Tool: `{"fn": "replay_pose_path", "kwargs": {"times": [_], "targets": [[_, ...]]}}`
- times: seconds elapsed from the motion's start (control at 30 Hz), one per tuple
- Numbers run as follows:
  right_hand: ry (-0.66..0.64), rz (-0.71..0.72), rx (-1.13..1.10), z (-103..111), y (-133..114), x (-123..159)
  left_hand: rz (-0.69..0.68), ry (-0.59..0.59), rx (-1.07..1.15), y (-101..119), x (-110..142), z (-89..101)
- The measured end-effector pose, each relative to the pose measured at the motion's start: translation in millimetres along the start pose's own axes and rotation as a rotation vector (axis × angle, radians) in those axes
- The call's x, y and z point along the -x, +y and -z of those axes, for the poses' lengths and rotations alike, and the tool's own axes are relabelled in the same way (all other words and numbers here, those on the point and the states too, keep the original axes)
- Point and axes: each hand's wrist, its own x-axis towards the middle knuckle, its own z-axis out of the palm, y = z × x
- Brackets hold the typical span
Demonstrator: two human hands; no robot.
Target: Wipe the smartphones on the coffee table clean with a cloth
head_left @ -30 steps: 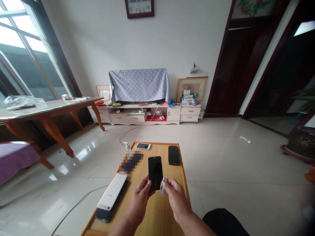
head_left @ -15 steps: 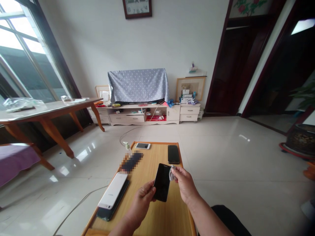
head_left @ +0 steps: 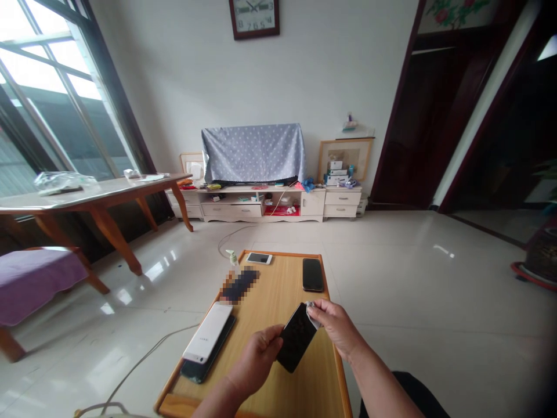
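A black smartphone is held above the small wooden table, its dark screen facing up and its top tilted to the right. My left hand grips its lower left edge, thumb on the front. Pinched in my right hand is a small greyish-white cloth, which touches the phone's upper right corner. Beyond my right hand another black phone lies on the table. Left of my left hand, a white phone rests partly over a dark phone.
At the table's far end lie a white phone with a dark screen and a pump bottle. A blurred-out dark item is near the left edge. A cable runs over the floor at left. A larger table stands behind.
The held phone has turned clockwise, its top leaning further right. The right hand with the cloth has moved from its right edge to its upper right corner. The camera view has shifted slightly left.
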Motion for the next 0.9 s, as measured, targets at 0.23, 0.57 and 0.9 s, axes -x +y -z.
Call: {"fn": "replay_pose_path", "kwargs": {"times": [0.23, 0.57, 0.9], "targets": [[-0.084, -0.049, 0.021, 3.1, -2.0, 8.1, 0.0, -0.018, -0.049, 7.9, 5.0, 5.1], [-0.085, -0.107, 0.023, 6.8, 1.4, 13.9, 0.042, -0.121, -0.055, 13.4, 1.7, 13.8], [-0.198, -0.186, 0.05, 14.1, 6.2, 21.7, 0.147, -0.146, -0.004, 12.0, 3.3, 30.2]]}}
